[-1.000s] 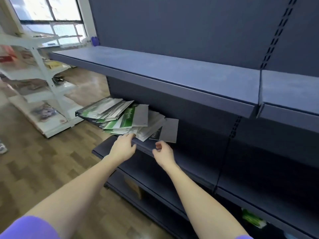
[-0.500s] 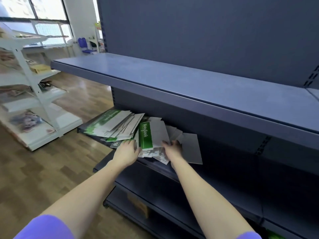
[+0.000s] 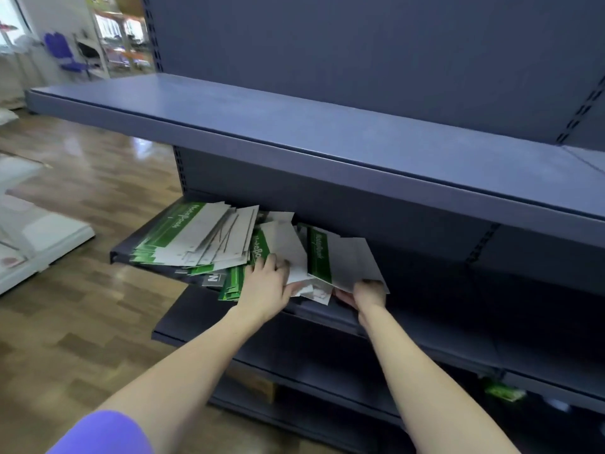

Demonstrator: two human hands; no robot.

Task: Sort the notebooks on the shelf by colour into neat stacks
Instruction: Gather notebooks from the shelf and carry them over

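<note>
A dark blue-grey shop shelving unit fills the view, standing on a wood-patterned floor (image 3: 82,290), with a white display rack (image 3: 39,244) off to the left. On its second shelf (image 3: 131,247), under the wide bare upper shelf (image 3: 327,132), lies a loose heap of notebooks (image 3: 203,240), green-and-white covers mixed with grey-white ones and fanned out unevenly. Most of them lie with their long edges running back into the shelf, angled a little to the right.

The heap sits straight ahead of both hands, spreading further to the left than to the right. At its right end one notebook with a green spine strip (image 3: 340,260) overhangs the front lip. The right hand (image 3: 366,294) is directly below it, fingers tucked under its near corner as if lifting it; how firmly it grips I cannot tell. The left hand (image 3: 266,283) lies flat, fingers straight, pressing on the middle of the heap just beside that notebook.

The right hand is judged the nearer one for drawing this notebook out, towards the person and rightwards onto the bare stretch of shelf, while the left pins the rest. No sorted stacks are visible yet.
</note>
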